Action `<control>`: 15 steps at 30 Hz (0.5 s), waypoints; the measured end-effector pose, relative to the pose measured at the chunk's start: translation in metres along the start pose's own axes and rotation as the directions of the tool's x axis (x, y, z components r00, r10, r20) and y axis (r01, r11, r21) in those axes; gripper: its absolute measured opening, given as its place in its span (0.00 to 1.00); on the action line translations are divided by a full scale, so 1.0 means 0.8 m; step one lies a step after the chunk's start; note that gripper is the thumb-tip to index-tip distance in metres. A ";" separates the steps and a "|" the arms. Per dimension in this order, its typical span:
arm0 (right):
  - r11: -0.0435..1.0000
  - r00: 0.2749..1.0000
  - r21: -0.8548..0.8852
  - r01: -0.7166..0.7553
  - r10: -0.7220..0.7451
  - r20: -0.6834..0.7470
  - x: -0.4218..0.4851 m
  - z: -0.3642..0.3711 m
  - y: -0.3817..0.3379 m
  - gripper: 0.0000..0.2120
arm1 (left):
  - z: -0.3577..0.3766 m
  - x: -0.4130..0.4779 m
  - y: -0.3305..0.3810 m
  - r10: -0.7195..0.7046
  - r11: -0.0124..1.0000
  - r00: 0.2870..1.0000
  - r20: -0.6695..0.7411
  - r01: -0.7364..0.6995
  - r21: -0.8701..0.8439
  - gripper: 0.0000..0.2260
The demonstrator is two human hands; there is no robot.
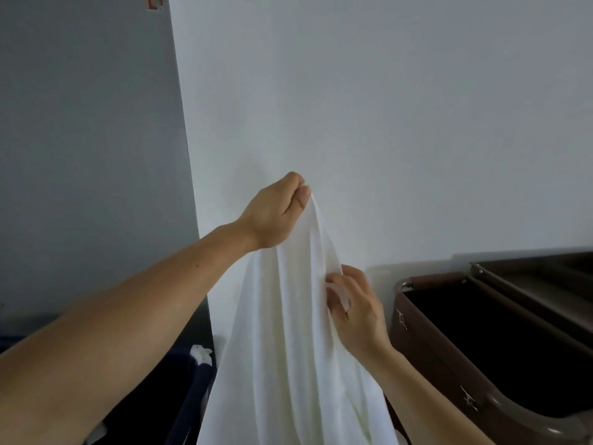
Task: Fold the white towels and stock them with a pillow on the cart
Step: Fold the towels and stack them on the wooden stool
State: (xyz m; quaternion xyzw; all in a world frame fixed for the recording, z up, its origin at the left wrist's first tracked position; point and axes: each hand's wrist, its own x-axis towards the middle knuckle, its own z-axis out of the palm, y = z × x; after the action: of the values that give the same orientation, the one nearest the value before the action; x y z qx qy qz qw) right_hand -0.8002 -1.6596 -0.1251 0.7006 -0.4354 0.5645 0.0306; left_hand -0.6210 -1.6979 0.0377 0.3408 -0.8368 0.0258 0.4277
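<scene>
Hanging from the left hand [276,213], a white towel [288,348] drops in long folds to the bottom edge of the view. L thumb + fingers pinch its top corner, arm stretched up and fwd, w/ the wall [385,107] behind. Right hand [356,313] sits lower and just to the right of the left, fingers curled, gripping the towel's right edge. To the right of the R hand, well apart from it: a brown cart [449,364] w/ a dark open bin and grey rounded corner guards. Below the L forearm: a dark blue frame [192,396] w/ a bit of white cloth [201,353] on it, just beside the towel's left side.
</scene>
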 end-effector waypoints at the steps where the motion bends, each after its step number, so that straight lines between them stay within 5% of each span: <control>1: 0.998 0.999 0.045 -0.038 0.038 0.013 0.003 -0.005 -0.002 0.14 | 0.001 -0.002 0.001 0.007 1.000 1.000 0.001 -0.007 -0.010 0.13; 5: 0.883 0.963 0.398 -0.250 0.183 0.198 0.017 -0.018 -0.021 0.14 | 0.001 -0.006 0.007 0.032 0.999 0.999 0.020 -0.031 -0.021 0.16; 9: 0.926 0.915 0.228 -0.302 0.215 0.341 0.020 -0.021 -0.027 0.26 | -0.002 -0.005 0.003 0.031 0.999 0.999 0.034 -0.031 0.013 0.14; 15: 0.889 0.828 0.095 -0.448 0.373 0.418 -0.026 -0.018 0.022 0.21 | -0.023 -0.009 -0.031 -0.072 0.987 0.997 0.034 0.066 0.145 0.13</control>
State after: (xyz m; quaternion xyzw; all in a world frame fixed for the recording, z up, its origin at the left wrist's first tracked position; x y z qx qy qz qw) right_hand -0.8220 -1.6507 -0.1451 0.6873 -0.5180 0.4463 -0.2453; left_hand -0.5903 -1.7068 0.0378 0.3999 -0.8287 0.0647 0.3862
